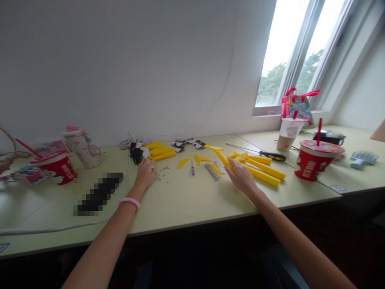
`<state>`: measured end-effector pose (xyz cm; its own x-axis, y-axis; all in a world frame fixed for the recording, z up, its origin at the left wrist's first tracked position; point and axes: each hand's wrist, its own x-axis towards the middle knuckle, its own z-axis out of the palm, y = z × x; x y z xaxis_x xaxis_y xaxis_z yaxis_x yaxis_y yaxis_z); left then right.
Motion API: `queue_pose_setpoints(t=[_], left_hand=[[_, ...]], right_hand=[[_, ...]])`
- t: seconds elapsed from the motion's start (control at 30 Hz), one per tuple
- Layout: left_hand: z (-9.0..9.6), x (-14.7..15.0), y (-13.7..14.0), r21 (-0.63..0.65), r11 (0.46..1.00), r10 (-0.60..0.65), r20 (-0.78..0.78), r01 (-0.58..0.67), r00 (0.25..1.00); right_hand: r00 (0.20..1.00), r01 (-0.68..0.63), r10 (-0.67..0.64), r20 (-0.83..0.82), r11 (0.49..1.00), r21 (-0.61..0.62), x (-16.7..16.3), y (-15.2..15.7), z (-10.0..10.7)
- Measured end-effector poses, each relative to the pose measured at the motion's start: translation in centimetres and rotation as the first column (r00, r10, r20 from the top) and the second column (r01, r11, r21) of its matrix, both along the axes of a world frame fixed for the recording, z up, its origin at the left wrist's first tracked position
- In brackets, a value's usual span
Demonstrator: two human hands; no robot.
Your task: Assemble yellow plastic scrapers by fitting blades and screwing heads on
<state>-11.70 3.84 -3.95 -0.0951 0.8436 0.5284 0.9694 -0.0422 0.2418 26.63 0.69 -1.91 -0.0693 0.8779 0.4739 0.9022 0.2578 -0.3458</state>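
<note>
My left hand [145,175] rests at the left end of a pile of yellow plastic tools [161,151] with black cards [136,153]. Its fingers are stretched out, touching the pile, their tips partly hidden. In my right hand [242,177] is a yellow plastic scraper [221,155], its angled head pointing left and away. More yellow handles [266,171] lie beside and beyond that hand. Between the hands are small metal screws [164,175], a small screwdriver [193,167], loose yellow scraper heads [198,159] and a bundle of metal blades [212,171].
A long black-and-yellow screwdriver [272,155] lies at right, near a red cup [313,162] and a milky drink [287,134]. Left are another red cup [55,168], a bottle [82,146], a blurred-out dark object [99,194] and a white cable [60,228]. The table edge [195,222] runs in front.
</note>
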Motion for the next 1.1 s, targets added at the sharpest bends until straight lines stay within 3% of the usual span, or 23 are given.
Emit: queue_pose_setpoints(t=[0.1,0.17,0.2,0.23,0.3,0.33,0.4,0.53,0.67,0.73,0.8,0.87,0.97,1.1], left_hand=[[1.3,3.1,-0.7,0.193,0.969,-0.190,0.190,0.153,0.963],[2.3,6.0,-1.3,0.287,0.925,-0.351,0.401,0.247,0.847],[2.7,7.6,-1.6,0.309,0.906,-0.417,0.544,0.289,0.728],[3.1,9.1,-1.9,0.323,0.885,-0.462,0.697,0.335,0.549],[3.9,11.7,-2.4,0.358,0.857,-0.433,0.890,0.370,0.141],[4.2,12.7,-2.5,0.384,0.862,-0.404,0.915,0.332,-0.007],[4.6,14.0,-2.6,0.402,0.881,-0.367,0.914,0.251,-0.174],[4.5,14.0,-2.5,0.365,0.922,-0.304,0.890,0.130,-0.340],[3.6,12.0,-2.3,0.305,0.944,-0.326,0.814,-0.124,-0.480],[3.3,10.9,-2.3,0.304,0.930,-0.368,0.794,-0.208,-0.484],[3.1,10.0,-2.3,0.288,0.935,-0.354,0.796,-0.207,-0.491],[2.9,9.4,-2.3,0.299,0.930,-0.367,0.731,-0.214,-0.576],[2.7,9.3,-2.2,0.362,0.905,-0.409,0.603,-0.223,-0.685],[2.8,9.7,-2.2,0.384,0.913,-0.369,0.641,-0.135,-0.673]], right_hand=[[0.991,-0.132,0.134,-0.003,0.983,0.128,-1.4,-1.0,0.5],[0.974,-0.225,0.223,0.032,0.955,0.191,-2.8,-1.8,0.8],[0.966,-0.258,0.254,0.046,0.943,0.208,-3.5,-2.2,0.9],[0.958,-0.287,0.282,0.055,0.933,0.216,-4.3,-2.6,1.1],[0.938,-0.347,0.341,0.067,0.912,0.217,-5.6,-3.4,1.4],[0.925,-0.379,0.374,0.066,0.902,0.208,-6.2,-3.7,1.6],[0.901,-0.432,0.431,0.048,0.884,0.177,-7.1,-4.3,1.8],[0.844,-0.535,0.536,-0.012,0.844,0.031,-8.0,-5.0,2.6],[0.751,-0.660,0.645,-0.142,0.730,-0.178,-8.9,-3.6,3.9],[0.779,-0.623,0.592,-0.206,0.767,-0.153,-9.7,-2.0,4.3],[0.830,-0.547,0.514,-0.217,0.826,-0.136,-11.0,-0.3,4.1],[0.871,-0.483,0.458,-0.176,0.862,-0.152,-12.6,1.2,3.4],[0.894,-0.443,0.447,-0.030,0.874,-0.198,-14.6,2.6,1.8],[0.946,-0.284,0.304,0.108,0.944,-0.170,-14.9,3.3,0.2]])
